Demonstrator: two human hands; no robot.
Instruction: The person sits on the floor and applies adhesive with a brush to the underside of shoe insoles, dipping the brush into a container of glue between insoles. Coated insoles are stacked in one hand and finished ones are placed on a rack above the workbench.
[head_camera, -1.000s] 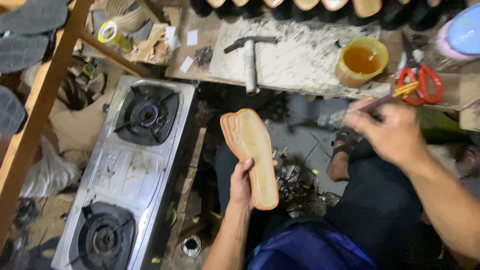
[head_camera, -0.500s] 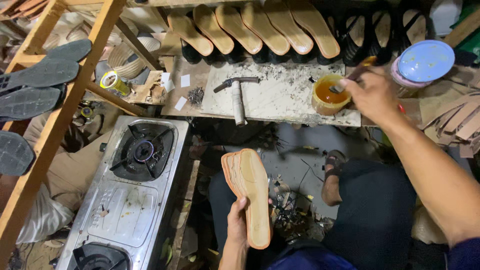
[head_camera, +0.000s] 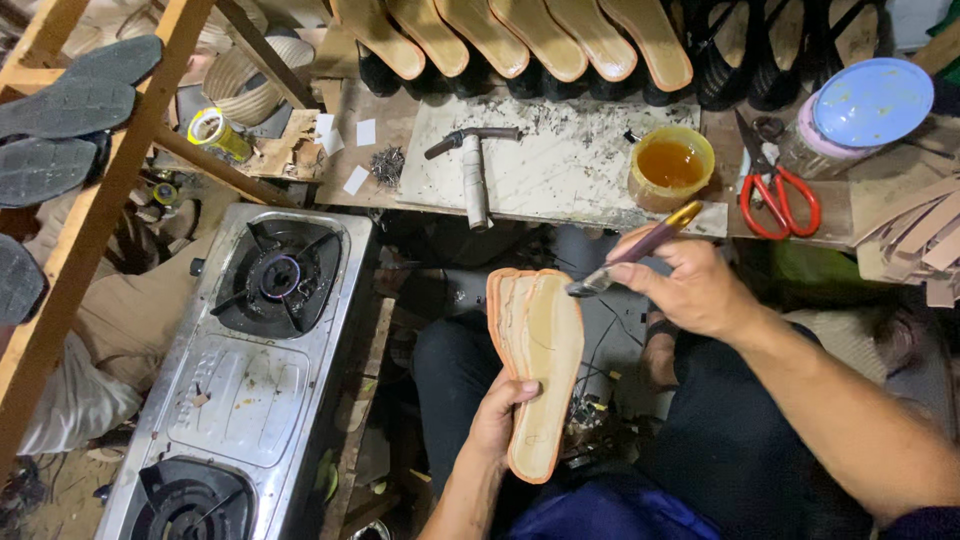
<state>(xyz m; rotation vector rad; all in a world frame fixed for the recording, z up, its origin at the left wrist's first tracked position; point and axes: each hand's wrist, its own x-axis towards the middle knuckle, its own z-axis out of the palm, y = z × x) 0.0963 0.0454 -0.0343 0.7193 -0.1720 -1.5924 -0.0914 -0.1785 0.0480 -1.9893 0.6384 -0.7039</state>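
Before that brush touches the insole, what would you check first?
1. Insole gripped by the left hand: ok.
2. Brush held in the right hand: ok.
3. Bristle end over the insole's top edge: ok.
4. Glue loaded on the bristles: cannot tell.
5. Open glue pot upright on the bench: ok.
6. Hammer and red scissors lying away from both hands: ok.

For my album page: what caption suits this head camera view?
Left hand holds tan shoe insoles; right hand brings a purple-handled brush to them.
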